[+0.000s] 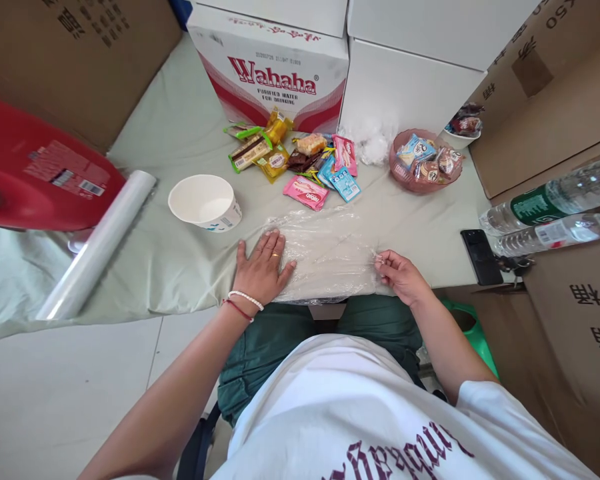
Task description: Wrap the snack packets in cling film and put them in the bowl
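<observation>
A sheet of clear plastic film [330,257] lies spread and wrinkled on the table in front of me. My left hand [263,263] rests flat with fingers stretched, its edge on the film's left side. At the film's right edge, my right hand [397,272] pinches the plastic between thumb and fingers. Just beyond my left hand stands a white paper bowl [205,202], open side up. Past the film lies a pile of wrapped snacks, among them a pink packet [306,192] and a blue packet [345,183].
A roll of film [100,243] lies at left by a red jug [40,167]. To the right are a pink bowl of wrapped snacks [397,175], a phone [481,257] and two plastic bottles [535,203]. A Wahaha carton [275,80] and white boxes [410,87] line the back.
</observation>
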A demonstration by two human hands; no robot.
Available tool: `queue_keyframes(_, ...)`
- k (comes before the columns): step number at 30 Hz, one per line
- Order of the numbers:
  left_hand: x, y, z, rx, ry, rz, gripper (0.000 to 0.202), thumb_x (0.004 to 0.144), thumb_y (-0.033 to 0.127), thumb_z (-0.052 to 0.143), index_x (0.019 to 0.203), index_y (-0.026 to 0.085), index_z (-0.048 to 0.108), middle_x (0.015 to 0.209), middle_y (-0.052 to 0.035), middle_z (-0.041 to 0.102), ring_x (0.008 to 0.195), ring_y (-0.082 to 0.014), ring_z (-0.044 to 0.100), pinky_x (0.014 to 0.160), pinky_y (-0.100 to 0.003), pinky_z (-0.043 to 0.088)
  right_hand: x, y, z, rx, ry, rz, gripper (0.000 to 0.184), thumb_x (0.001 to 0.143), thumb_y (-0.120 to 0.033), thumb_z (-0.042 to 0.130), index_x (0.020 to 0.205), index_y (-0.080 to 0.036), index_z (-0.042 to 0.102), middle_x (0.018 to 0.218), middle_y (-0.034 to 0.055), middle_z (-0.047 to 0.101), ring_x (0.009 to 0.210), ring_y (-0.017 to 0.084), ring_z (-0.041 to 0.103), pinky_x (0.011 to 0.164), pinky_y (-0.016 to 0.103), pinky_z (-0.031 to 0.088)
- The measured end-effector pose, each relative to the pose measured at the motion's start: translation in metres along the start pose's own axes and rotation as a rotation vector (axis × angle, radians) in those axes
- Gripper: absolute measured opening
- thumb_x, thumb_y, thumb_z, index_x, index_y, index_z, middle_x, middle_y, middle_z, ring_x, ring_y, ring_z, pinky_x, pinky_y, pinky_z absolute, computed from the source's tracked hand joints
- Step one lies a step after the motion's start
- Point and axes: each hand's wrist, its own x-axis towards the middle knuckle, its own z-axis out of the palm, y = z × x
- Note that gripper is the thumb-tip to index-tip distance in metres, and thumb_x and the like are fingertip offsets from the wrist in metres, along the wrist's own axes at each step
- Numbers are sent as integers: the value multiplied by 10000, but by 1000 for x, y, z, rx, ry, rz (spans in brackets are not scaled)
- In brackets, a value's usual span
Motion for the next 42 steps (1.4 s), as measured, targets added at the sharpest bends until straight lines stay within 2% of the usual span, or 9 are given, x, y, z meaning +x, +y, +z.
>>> queue_keyframes(6,0,0,0,-13,-2,-6,681,1035,520,304,1628,185,323,1681,-168,321,1562,-338,320,1257,-687,23,-3,0,-6,-67,5,-33,438,647,-529,918,820,-216,666,716,-37,565,596,88,415,516,223,367)
queue_keyframes(10,0,0,0,-6,0,-6,684,1037,527,300,1624,176,327,1682,-165,320,1562,-332,321,1259,-686,20,-7,-1,-4,39,-93,105,475,699,-537,897,846,-222,573,801,-8,674,491,42,247,425,191,159)
queue_keyframes(13,0,0,-1,-11,-4,-4,683,1036,524,304,1622,174,333,1680,-170,325,1559,-339,326,1255,-692,27,-6,1,-2,83,-110,166,513,678,-535,914,847,-219,547,790,4,685,485,32,237,433,182,121)
queue_keyframes(19,0,0,0,-12,-5,-11,675,1034,512,311,1626,187,326,1681,-166,327,1561,-337,321,1259,-686,28,0,12,-5,-44,-17,89,483,718,-587,847,877,-230,562,663,-59,517,501,67,315,444,200,213)
queue_keyframes(25,-1,0,1,-15,4,-7,671,1037,511,308,1628,193,322,1683,-155,326,1560,-332,326,1266,-670,13,-9,10,-12,-657,334,-329,292,875,-505,657,972,-231,639,927,40,670,644,151,514,628,311,449)
queue_keyframes(28,-1,-1,1,-24,3,-6,674,1038,515,306,1627,188,324,1685,-155,321,1560,-332,325,1266,-670,6,-21,9,-8,-806,279,-442,234,946,-454,578,903,-235,647,868,40,664,651,170,538,676,337,479)
queue_keyframes(32,-1,-1,1,-38,10,-12,681,1038,528,303,1625,184,326,1684,-156,322,1562,-331,322,1267,-670,4,-29,24,-1,-949,156,-459,257,938,-499,625,930,-245,665,919,59,662,720,201,606,685,352,515)
queue_keyframes(37,-1,0,0,-41,2,-9,678,1040,527,302,1620,176,334,1690,-151,312,1566,-324,315,1270,-665,0,-26,46,-2,-1050,177,-486,235,1000,-445,550,969,-255,685,1000,76,665,869,236,672,768,375,539)
queue_keyframes(42,-1,0,0,-38,11,-6,673,1042,518,309,1618,173,336,1683,-158,325,1563,-327,321,1269,-664,-1,-28,46,-7,-1058,194,-479,227,1016,-377,519,913,-238,665,952,67,652,848,224,655,747,357,518)
